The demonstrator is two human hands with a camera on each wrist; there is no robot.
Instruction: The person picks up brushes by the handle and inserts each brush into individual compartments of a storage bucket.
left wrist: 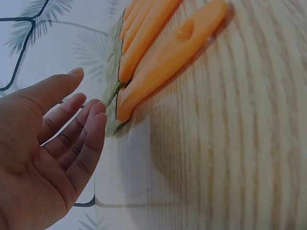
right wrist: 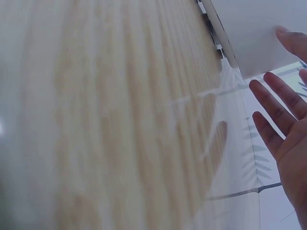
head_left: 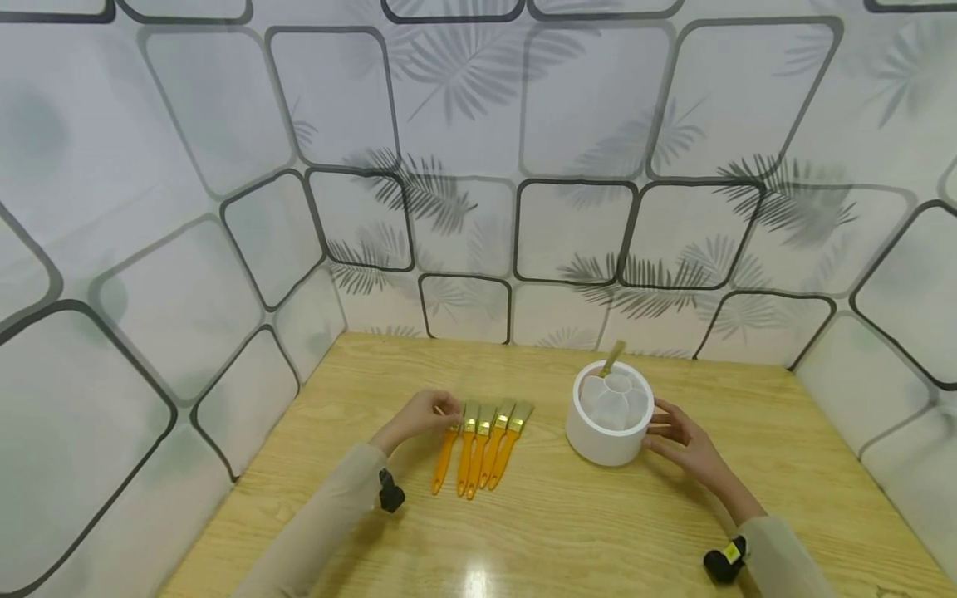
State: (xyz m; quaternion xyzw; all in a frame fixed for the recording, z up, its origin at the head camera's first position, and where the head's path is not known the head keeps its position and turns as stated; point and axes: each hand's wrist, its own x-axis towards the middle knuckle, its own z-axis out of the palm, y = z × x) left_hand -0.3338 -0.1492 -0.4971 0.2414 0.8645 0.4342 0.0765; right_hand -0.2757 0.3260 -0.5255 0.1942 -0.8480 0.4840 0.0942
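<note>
Several paintbrushes with orange handles and pale bristles lie side by side on the table, bristles pointing away from me. My left hand is at the bristle end of the leftmost paintbrush. In the left wrist view, the loosely bent fingers are right beside its bristles, and the thumb stands apart from them. A round white holder with a clear divided insert stands to the right. One paintbrush leans in it, bristles up. My right hand is spread at the holder's right side, thumb tip at its wall.
The light wooden table meets patterned walls at the back and on both sides. The remaining paintbrushes fan out just right of the leftmost one. Both wrists carry small black cameras.
</note>
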